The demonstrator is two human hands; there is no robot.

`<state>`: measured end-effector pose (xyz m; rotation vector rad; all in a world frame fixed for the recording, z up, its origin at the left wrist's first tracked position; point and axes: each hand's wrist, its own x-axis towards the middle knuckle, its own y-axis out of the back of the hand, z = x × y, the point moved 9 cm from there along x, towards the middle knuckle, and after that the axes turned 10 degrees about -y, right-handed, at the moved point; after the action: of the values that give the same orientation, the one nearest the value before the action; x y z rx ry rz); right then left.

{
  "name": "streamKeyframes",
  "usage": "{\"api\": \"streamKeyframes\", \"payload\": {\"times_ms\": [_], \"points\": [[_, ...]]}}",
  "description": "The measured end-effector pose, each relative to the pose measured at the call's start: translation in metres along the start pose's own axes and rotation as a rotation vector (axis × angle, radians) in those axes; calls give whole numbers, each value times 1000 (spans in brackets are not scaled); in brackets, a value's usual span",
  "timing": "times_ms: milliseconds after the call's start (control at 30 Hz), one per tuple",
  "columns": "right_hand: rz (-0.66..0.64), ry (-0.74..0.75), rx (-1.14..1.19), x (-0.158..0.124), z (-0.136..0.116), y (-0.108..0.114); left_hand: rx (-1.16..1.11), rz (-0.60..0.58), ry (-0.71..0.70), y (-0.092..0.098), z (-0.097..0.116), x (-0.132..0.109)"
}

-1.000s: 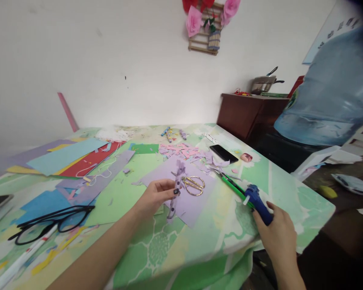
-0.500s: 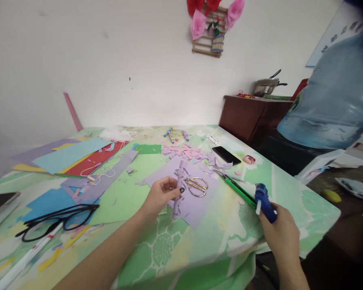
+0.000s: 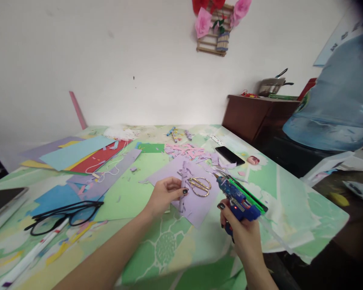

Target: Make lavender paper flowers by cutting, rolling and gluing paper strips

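Left hand [image 3: 166, 196]: thumb and fingers pinching a purple paper tube [image 3: 184, 173] around mid-length, thumb laid across it on the near side. Tube sits over a lavender paper sheet [image 3: 196, 211] in the middle of the table [image 3: 211, 241], toward the near edge. Can't tell if it's resting on the sheet or held slightly above.

Key relation: tube is just right of the left palm, long axis running roughly near edge to far edge. Left hand is the nearer one, already on it; right hand [image 3: 245, 233] is well apart, toward the table's right corner, fingers wrapped around the handle of a blue hot glue gun [image 3: 238, 201], thumb along its side. Nozzle points to the far edge and a bit left, not touching the tube; gold-handled scissors [image 3: 201, 186] lie between nozzle and tube. Gun has a small red light and a pale glue stick [image 3: 278, 235] out the back.

Tube look: slim, straight, light purple, darker marks, small curled bits along its sides; surface detail too small to read.

Beside the gun: green utility knife [image 3: 255, 198], partly hidden behind it. Beyond, toward the far edge: pink and purple paper scraps [image 3: 187, 152], smartphone [image 3: 230, 155] nearer the right edge.
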<state>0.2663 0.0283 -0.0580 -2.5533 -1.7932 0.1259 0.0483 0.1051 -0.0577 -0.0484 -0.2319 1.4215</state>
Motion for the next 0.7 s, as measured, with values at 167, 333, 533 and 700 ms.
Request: {"api": "streamKeyframes", "payload": {"times_ms": [167,333,533,700], "points": [[-14,19,-3,8,-2,-26,24,10,-55,-5,0,-1],[-77,-31,37,6,6,-41,43,73,-32,-3,0,-3],[21,-62,-8,7,15,-37,-9,13,-20,-13,-3,-7],[-96,-18,-94,1,13,-53,-15,-2,-46,-17,-2,-10]]}}
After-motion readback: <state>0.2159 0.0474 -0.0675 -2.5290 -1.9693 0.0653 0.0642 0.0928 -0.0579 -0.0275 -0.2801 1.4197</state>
